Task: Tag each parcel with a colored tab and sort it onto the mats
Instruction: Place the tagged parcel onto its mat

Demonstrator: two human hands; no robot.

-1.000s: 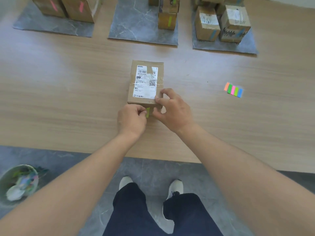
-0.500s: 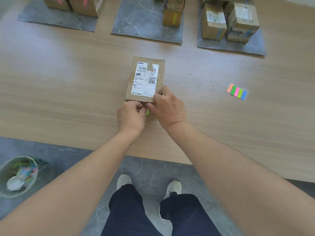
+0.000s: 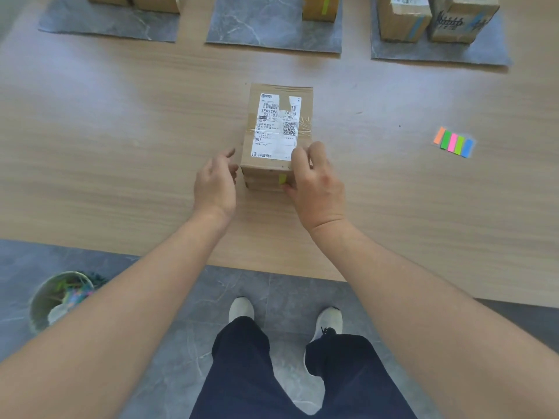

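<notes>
Grips parcel (image 3: 276,128) at its near right corner with right hand (image 3: 314,189) (left hand (image 3: 214,186) slack, just beside); lies lengthwise toward middle mat (image 3: 257,28).

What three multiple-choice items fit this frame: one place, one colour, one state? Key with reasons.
1. Where does the strip of coloured sticky tabs lie?
A. On the wooden table, to the right of the brown cardboard parcel with the white label
B. On the middle grey mat
C. On top of the parcel

2. What colour is the tab on the parcel's near face?
A. Pink
B. Blue
C. Yellow-green

3. How is the left hand?
A. Pinching a tab
B. Open, beside the parcel, holding nothing
C. Flat on the label

Key:
1 A: the strip lies on bare wood off to the right.
2 C: a yellow-green tab shows beside the right hand, which grips that corner.
3 B: its fingers are loose and empty.
</notes>
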